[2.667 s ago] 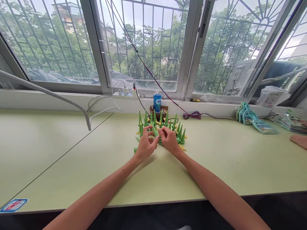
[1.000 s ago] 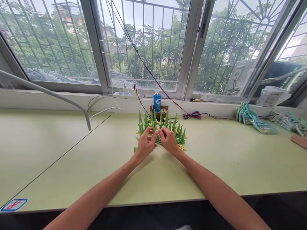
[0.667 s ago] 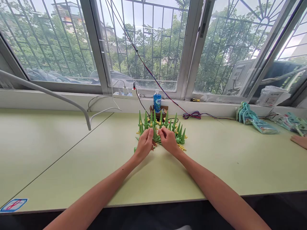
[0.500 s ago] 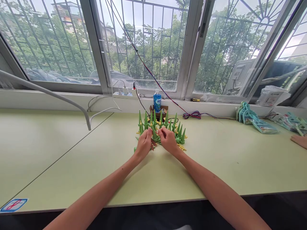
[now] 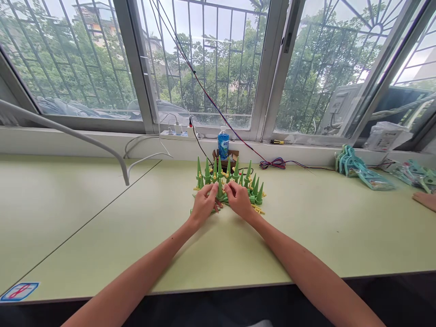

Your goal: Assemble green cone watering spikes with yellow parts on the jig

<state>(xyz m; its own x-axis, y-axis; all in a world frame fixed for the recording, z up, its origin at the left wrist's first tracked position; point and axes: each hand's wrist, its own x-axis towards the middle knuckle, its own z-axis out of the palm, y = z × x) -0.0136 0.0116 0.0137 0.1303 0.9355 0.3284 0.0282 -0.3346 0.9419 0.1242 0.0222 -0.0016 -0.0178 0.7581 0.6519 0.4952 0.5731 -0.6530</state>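
Note:
Several green cones with small yellow pieces stand grouped on the pale green table. At the near side of the group, my left hand is closed, thumb against fingers, beside one green cone. My right hand is pinched on the other side of that cone. Whatever sits between the fingertips of either hand is too small to make out. Yellow pieces lie on the table just right of my right hand.
Behind the cones, a blue bottle stands by a brown box. A grey curved tube hangs at left. Coiled wires and bagged teal items lie at back right. Another person's hand rests at the right edge.
My left hand has shifted very slightly, its fingertips closer to the near cone, which looks a little more upright. My right hand has stayed in place.

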